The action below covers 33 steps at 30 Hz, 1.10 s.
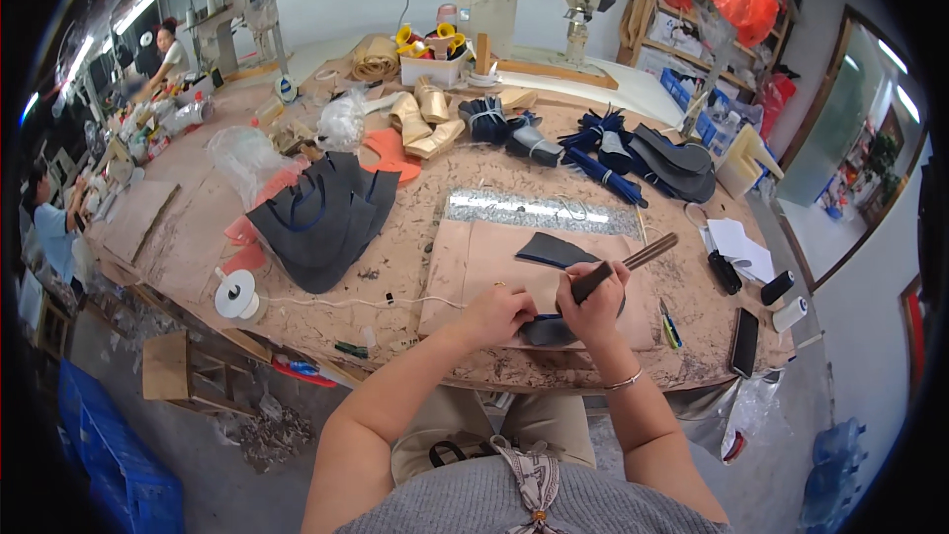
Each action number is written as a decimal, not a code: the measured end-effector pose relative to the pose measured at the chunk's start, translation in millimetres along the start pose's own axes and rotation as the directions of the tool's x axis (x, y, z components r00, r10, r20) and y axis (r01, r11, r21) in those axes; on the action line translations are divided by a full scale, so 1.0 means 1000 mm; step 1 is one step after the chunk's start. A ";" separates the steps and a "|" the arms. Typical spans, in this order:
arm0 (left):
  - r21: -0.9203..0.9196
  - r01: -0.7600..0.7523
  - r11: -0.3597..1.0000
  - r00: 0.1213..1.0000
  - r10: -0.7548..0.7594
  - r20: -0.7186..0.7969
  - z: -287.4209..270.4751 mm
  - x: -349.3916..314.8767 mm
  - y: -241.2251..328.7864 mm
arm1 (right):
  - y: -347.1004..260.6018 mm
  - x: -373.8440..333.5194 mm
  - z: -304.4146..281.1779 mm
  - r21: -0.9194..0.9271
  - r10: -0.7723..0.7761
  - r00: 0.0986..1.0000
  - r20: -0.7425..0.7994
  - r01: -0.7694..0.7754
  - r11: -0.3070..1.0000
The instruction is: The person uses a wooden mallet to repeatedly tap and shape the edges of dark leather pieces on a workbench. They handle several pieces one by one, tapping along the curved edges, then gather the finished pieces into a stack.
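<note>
My left hand [499, 314] is closed, its fingertips pinched at the blue edge of a dark grey shoe-upper piece [550, 333]. My right hand [596, 305] grips a brown hammer-like tool [650, 251]; a thick dark part shows at the left of the fist and a long bar sticks out up to the right. This hand lies over the same upper piece and hides part of it. Just beyond the hands, a second dark grey piece with a blue edge [556, 250] lies on a tan work board [477, 262]. What the tool touches is hidden.
A white spool [237, 294] trails a white cord toward my left hand. Stacked dark uppers [329, 218] lie left; tied blue-and-grey bundles [603, 143] lie beyond. At right are a phone [743, 341] and thread cones [789, 314]. A sewing machine [524, 5] stands behind. Two people work at far left.
</note>
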State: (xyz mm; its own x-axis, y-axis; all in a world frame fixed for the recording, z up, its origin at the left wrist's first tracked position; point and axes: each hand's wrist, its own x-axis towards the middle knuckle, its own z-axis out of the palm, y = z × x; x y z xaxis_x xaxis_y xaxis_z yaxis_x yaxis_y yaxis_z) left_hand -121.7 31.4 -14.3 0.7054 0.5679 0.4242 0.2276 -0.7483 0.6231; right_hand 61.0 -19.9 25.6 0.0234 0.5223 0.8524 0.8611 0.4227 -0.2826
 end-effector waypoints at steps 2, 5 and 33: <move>0.058 -0.027 0.998 1.000 0.027 0.001 0.001 -0.003 0.002 | -0.006 -0.005 0.005 0.030 0.007 0.999 0.035 -0.008 1.000; 0.099 -0.058 0.993 0.998 0.059 -0.010 0.003 -0.005 -0.006 | 0.007 -0.005 0.011 0.010 0.042 0.988 0.145 -0.044 0.999; 0.103 0.039 0.994 0.995 -0.029 -0.097 -0.008 -0.032 -0.004 | -0.004 -0.011 0.023 0.086 0.058 0.995 0.076 -0.065 0.994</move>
State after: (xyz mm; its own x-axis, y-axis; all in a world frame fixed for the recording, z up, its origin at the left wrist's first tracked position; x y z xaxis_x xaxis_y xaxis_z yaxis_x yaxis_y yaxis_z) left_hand -150.3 18.9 -24.7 0.6303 0.6200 0.4673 0.3230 -0.7568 0.5683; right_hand 45.1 -10.3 7.0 0.0349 0.6007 0.7987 0.8111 0.4499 -0.3738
